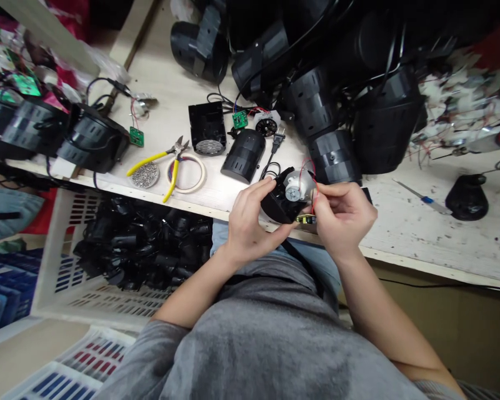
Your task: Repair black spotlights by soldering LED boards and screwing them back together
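My left hand (250, 222) grips a black plastic housing (278, 203) at the front edge of the workbench. A small silver motor (295, 186) with thin red wires (312, 172) sits in the housing's top. My right hand (341, 214) pinches the red wires and a small circuit board (306, 219) beside the housing. Both hands meet around the part, just above my lap.
Yellow-handled pliers (170, 164), a tape roll (189, 172) and a round metal disc (145, 175) lie to the left. Several black housings (337, 111) crowd the bench's back. A white crate (120, 250) of black parts stands below left. A screwdriver (420, 195) lies right.
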`<state>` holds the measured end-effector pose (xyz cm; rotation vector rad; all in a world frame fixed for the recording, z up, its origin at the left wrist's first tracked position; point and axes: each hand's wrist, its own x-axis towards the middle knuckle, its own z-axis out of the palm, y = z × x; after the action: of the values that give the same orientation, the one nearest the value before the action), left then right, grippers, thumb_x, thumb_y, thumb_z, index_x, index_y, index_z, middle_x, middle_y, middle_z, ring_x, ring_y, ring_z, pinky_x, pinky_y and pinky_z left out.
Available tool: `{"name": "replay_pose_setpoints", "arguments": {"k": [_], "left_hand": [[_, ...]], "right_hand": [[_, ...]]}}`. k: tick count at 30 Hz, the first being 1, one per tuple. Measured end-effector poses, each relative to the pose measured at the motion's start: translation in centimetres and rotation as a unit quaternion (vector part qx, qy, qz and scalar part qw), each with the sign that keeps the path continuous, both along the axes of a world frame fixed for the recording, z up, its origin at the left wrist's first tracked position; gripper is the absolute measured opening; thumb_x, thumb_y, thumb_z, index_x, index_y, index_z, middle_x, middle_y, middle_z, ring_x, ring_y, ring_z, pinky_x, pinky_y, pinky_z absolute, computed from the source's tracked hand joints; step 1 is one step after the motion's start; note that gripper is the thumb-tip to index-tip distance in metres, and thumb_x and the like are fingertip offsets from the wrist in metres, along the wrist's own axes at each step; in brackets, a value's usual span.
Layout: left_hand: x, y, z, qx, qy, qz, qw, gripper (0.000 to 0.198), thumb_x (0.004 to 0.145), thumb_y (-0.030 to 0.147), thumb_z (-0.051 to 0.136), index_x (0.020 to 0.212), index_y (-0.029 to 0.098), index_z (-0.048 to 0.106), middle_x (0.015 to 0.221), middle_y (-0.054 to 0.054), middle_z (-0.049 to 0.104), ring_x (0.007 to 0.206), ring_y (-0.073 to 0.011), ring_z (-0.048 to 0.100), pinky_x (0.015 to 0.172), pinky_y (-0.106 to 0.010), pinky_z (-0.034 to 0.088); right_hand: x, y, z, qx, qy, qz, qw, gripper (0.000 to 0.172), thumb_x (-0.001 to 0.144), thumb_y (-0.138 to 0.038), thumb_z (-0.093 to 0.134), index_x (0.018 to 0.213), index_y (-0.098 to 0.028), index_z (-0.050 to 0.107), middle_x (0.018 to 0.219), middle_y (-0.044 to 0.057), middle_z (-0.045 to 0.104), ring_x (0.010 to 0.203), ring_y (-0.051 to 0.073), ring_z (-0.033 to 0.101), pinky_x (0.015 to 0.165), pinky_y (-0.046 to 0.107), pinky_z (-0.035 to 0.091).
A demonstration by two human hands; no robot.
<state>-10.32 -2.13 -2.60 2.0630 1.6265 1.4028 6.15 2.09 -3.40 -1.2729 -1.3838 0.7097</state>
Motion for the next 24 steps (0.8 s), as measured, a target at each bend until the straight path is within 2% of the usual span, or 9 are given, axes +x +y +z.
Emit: {"name": "replay_pose_setpoints", "arguments": {"k": [4, 8, 17, 24], "left_hand": [[-0.06, 0.03, 0.09, 0.004, -0.004, -0.010, 1.000, 0.065, 0.082, 0.041, 0.081, 0.135, 0.017, 0.051, 0.129, -0.016, 0.067, 0.122, -0.0263, 0.066, 0.103, -0.043, 0.057], [-0.07, 0.07, -0.02, 0.000, -0.005, -0.014, 1.000, 0.067, 0.083, 0.048, 0.080, 0.135, 0.018, 0.051, 0.130, -0.015, 0.067, 0.122, -0.0267, 0.066, 0.104, -0.043, 0.056], [-0.12, 0.06, -0.18, -0.007, -0.001, -0.025, 1.000, 0.071, 0.082, 0.050, 0.080, 0.138, 0.020, 0.050, 0.133, -0.015, 0.066, 0.124, -0.0273, 0.064, 0.107, -0.043, 0.054], [0.02, 0.07, 0.10, -0.007, 0.014, -0.011, 1.000, 0.069, 0.083, 0.054, 0.079, 0.135, 0.019, 0.051, 0.131, -0.016, 0.067, 0.122, -0.0274, 0.066, 0.104, -0.044, 0.056]], "right_hand": [[0.13, 0.34, 0.28, -0.036, 0.010, 0.017, 0.999, 0.001, 0.085, -0.020, 0.070, 0.084, -0.021, 0.070, 0.075, -0.001, 0.072, 0.053, 0.012, 0.067, 0.047, 0.023, 0.054], [0.33, 0.29, 0.07, -0.037, -0.006, 0.018, 0.999, 0.001, 0.084, -0.021, 0.071, 0.084, -0.021, 0.071, 0.074, 0.000, 0.073, 0.053, 0.012, 0.066, 0.047, 0.024, 0.052], [0.62, 0.17, -0.12, -0.025, -0.041, 0.020, 0.999, 0.003, 0.086, -0.024, 0.070, 0.086, -0.021, 0.071, 0.074, 0.000, 0.072, 0.056, 0.013, 0.066, 0.049, 0.025, 0.052], [0.54, 0.15, -0.31, -0.028, -0.046, 0.022, 0.998, 0.005, 0.087, -0.025, 0.069, 0.086, -0.021, 0.071, 0.076, 0.000, 0.073, 0.057, 0.013, 0.066, 0.050, 0.025, 0.053]]}}
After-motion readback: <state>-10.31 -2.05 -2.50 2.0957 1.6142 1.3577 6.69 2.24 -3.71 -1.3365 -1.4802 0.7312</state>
